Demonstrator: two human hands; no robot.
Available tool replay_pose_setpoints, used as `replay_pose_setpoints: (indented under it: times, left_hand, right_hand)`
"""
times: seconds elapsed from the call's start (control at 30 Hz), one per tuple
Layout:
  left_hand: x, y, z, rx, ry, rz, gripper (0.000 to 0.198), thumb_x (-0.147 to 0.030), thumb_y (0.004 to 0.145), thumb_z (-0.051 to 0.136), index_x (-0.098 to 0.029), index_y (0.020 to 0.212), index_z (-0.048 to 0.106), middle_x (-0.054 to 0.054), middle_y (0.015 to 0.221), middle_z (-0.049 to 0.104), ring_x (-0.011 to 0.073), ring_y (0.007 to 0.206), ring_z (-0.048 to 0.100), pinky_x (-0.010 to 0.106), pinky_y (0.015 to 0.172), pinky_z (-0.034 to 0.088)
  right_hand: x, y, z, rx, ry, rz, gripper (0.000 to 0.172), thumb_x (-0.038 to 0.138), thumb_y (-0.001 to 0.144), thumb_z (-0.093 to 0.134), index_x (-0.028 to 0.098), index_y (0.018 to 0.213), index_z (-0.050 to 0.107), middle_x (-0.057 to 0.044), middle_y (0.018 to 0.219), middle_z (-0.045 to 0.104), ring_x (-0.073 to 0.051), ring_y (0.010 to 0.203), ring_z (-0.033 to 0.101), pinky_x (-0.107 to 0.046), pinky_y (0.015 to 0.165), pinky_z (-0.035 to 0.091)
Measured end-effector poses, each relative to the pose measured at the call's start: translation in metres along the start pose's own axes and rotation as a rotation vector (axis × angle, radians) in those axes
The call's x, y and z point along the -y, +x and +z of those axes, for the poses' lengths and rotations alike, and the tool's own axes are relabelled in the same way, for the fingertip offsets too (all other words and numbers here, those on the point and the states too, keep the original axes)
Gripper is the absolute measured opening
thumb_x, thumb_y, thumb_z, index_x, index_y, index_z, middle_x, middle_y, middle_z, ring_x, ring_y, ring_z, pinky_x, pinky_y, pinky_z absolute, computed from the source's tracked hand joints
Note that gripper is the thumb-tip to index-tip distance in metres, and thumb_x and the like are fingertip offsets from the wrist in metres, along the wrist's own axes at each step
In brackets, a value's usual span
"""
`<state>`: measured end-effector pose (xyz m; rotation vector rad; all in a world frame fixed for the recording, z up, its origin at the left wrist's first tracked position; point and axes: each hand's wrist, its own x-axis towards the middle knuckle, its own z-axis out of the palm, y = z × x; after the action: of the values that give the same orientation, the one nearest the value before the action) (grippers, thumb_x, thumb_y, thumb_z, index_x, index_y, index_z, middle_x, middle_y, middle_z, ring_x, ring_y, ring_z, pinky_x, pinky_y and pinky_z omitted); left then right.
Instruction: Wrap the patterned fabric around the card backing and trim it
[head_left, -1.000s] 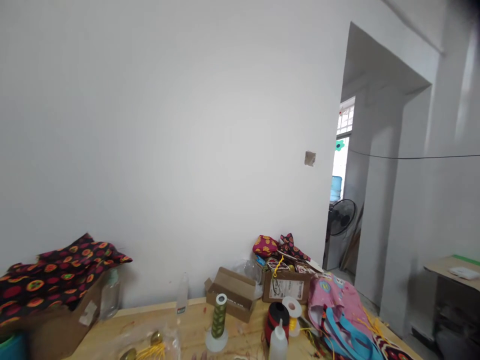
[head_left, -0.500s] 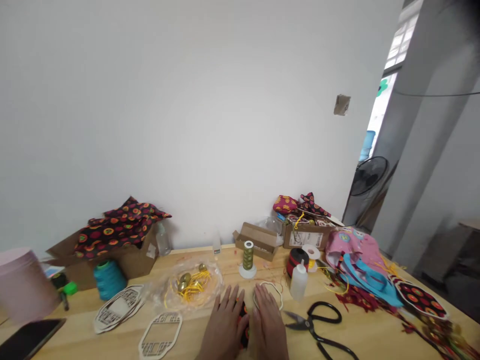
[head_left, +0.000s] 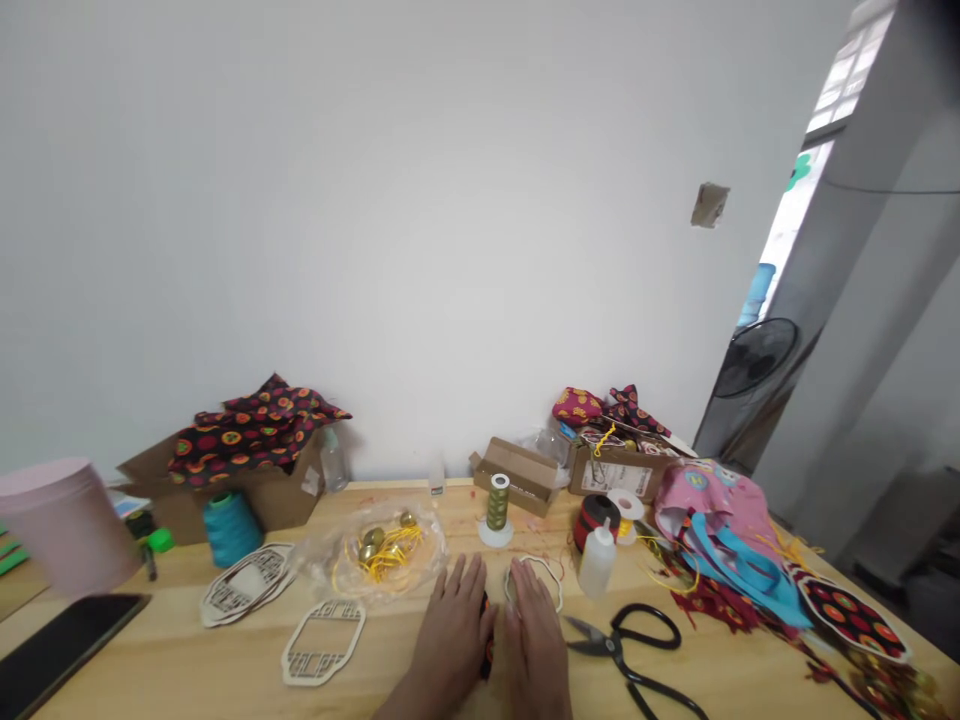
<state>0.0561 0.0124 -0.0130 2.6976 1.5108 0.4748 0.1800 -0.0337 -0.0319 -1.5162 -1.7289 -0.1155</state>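
Observation:
My left hand (head_left: pixel 452 632) lies flat, fingers stretched forward, over a dark piece of patterned fabric (head_left: pixel 488 650). Only a narrow strip of that fabric shows beside the thumb; the rest is hidden. My right hand (head_left: pixel 535 635) is flat too, its fingers covering part of a thin white scalloped frame (head_left: pixel 556 581). Just right of it are black-handled scissors (head_left: pixel 616 648) with blades apart, touching or nearly touching the hand. Left of my left hand lies a pale cut-out lattice frame (head_left: pixel 324 642).
Behind the hands stand a green thread spool (head_left: pixel 498 505) and a white squeeze bottle (head_left: pixel 598 560). A plastic bag (head_left: pixel 352 560) holds bells and yellow cords. Further left are stacked frames (head_left: pixel 244 590), teal thread (head_left: pixel 231 530) and a phone (head_left: pixel 64 650). Pink fabric (head_left: pixel 712 497) lies right.
The camera view has shifted slightly, so the table's things appear further right at the edges. My left hand covers more of the patterned fabric than before. Both hands remain flat.

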Motion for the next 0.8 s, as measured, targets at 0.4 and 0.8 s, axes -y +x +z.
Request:
replay_pose_setpoints:
  times: [0.4, 0.8]
  left_hand:
    - [0.04, -0.068, 0.029, -0.123, -0.103, -0.086, 0.061, -0.028, 0.082, 0.04, -0.02, 0.136, 0.011, 0.014, 0.125, 0.05, 0.0286, 0.113, 0.046, 0.043, 0.086, 0.046]
    - [0.032, -0.068, 0.036, -0.287, -0.652, -0.29, 0.039, -0.03, 0.07, 0.056, -0.014, 0.105, 0.062, 0.017, 0.115, 0.058, 0.0405, 0.11, 0.046, 0.057, 0.088, 0.035]
  right_hand:
    - [0.025, 0.004, 0.004, 0.208, 0.102, 0.037, 0.042, 0.027, 0.075, 0.053, 0.012, 0.114, 0.056, -0.014, 0.118, 0.055, -0.042, 0.111, 0.044, -0.065, 0.087, 0.033]
    - [0.033, 0.005, 0.019, 0.017, 0.435, 0.335, 0.054, 0.009, 0.07, 0.037, 0.002, 0.123, 0.037, -0.015, 0.095, 0.066, -0.018, 0.075, 0.067, -0.026, 0.066, 0.055]
